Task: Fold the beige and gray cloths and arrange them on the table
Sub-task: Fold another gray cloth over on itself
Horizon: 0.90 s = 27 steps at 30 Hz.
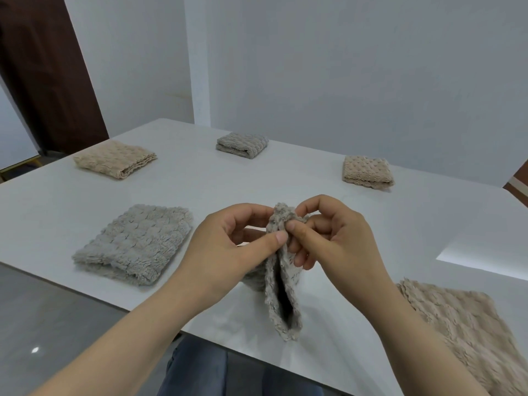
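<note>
A gray fluffy cloth point(281, 292) hangs doubled over above the white table point(257, 178), its top corners pinched together by both hands. My left hand point(234, 244) grips it from the left with thumb and fingers. My right hand point(331, 232) pinches the same top edge from the right. A folded gray cloth point(134, 242) lies at the near left. Another folded gray cloth point(242, 144) sits at the far middle. Folded beige cloths lie at the far left point(115, 158) and far right point(367, 172). An unfolded beige cloth point(468, 330) lies flat at the near right.
The table's near edge runs diagonally from the left side to the bottom right, with my blue-jeaned legs point(200, 370) below it. A dark brown door point(43, 72) stands at the far left. Gray walls rise behind the table.
</note>
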Available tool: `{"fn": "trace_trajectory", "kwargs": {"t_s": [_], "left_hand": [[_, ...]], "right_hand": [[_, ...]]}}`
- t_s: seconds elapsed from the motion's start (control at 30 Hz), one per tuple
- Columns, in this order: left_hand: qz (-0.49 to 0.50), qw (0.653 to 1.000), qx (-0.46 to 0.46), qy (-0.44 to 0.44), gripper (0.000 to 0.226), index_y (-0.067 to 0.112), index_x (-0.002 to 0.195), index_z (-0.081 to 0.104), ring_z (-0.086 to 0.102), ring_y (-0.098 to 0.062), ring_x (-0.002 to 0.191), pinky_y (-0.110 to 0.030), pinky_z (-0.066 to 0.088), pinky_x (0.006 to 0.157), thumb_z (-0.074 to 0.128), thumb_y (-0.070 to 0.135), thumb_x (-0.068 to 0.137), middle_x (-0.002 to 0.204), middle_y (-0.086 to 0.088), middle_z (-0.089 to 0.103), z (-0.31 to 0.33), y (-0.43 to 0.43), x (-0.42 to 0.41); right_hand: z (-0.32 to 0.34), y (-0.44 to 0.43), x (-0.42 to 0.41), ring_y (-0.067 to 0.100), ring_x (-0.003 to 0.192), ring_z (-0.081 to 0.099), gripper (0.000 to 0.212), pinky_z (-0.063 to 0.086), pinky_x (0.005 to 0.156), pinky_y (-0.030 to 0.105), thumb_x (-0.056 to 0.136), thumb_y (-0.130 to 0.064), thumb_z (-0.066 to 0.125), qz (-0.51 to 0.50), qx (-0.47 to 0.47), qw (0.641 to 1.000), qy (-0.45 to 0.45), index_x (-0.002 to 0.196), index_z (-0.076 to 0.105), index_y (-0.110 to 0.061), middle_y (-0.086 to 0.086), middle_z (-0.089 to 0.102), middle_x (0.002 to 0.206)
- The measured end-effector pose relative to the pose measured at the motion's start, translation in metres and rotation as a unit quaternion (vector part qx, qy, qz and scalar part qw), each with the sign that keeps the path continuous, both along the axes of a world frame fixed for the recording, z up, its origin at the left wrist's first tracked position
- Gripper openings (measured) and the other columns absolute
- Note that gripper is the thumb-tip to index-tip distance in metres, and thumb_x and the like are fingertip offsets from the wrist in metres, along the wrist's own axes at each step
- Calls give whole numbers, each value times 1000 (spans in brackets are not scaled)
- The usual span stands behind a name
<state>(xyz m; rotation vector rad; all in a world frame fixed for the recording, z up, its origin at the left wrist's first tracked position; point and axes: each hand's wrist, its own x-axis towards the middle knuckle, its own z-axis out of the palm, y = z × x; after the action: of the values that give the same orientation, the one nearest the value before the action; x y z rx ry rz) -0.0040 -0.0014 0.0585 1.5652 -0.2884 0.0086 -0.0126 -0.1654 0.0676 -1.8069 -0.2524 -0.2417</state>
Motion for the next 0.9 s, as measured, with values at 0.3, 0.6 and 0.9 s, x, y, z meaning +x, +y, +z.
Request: {"fn": "trace_trajectory", "kwargs": {"t_s": [0.3, 0.6, 0.9], "left_hand": [[73, 995, 56, -48, 12, 17, 81, 70, 56, -2, 51, -11, 41, 48, 70, 5, 79, 60, 10, 65, 3, -1, 4], [86, 975, 151, -136, 7, 20, 84, 58, 43, -1, 46, -8, 33, 49, 59, 15, 88, 60, 17, 53, 17, 14, 12], [135, 890, 347, -261, 9, 29, 106, 35, 38, -11, 51, -26, 25, 48, 35, 24, 98, 61, 4, 42, 9, 23, 19]], "right_hand": [[4, -5, 0, 17, 44, 59, 10, 47, 46, 24, 87, -17, 69, 7, -58, 998, 17, 94, 61, -15, 6, 66, 55], [5, -35, 3, 11, 47, 63, 30, 48, 51, 24, 85, -36, 69, 25, -283, 955, 81, 108, 49, -32, -1, 70, 60], [2, -42, 8, 4, 65, 51, 28, 41, 59, 23, 81, -46, 68, -18, -380, 923, -51, 67, 44, -44, -14, 53, 66]]}}
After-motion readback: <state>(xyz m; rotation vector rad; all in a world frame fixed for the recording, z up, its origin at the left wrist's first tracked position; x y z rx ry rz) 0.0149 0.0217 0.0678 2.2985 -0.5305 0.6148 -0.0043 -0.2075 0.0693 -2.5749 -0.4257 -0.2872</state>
